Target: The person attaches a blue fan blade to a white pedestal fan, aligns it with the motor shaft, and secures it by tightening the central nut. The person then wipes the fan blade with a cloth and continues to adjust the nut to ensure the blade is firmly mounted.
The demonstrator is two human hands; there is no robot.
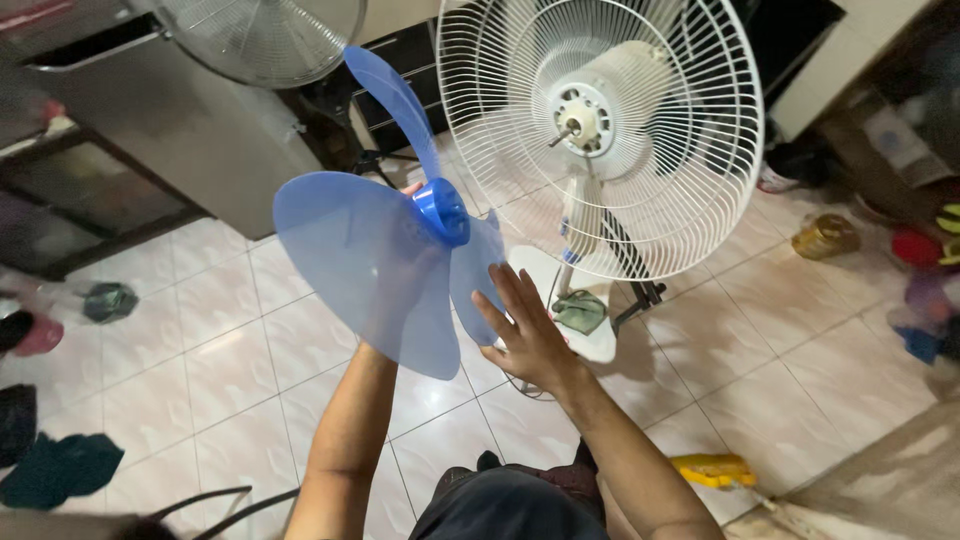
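Observation:
A translucent blue three-blade fan propeller (345,250) with a solid blue hub (441,211) is held up in front of me. My left hand (402,285) grips it from behind and shows through the plastic, one fingertip peeking beside the hub. My right hand (527,335) has its fingers spread, and the fingertips touch the edge of the right blade. Just beyond stands a white pedestal fan (640,215) with only its rear grille on, its motor shaft (566,134) bare and pointing toward me.
A metal fan grille (262,35) leans at the top left by a steel cabinet (190,125). A green cloth (580,311) lies on the fan's white base. On the tiled floor are an amber jar (825,237), a yellow object (714,469) and dark cloths (60,468).

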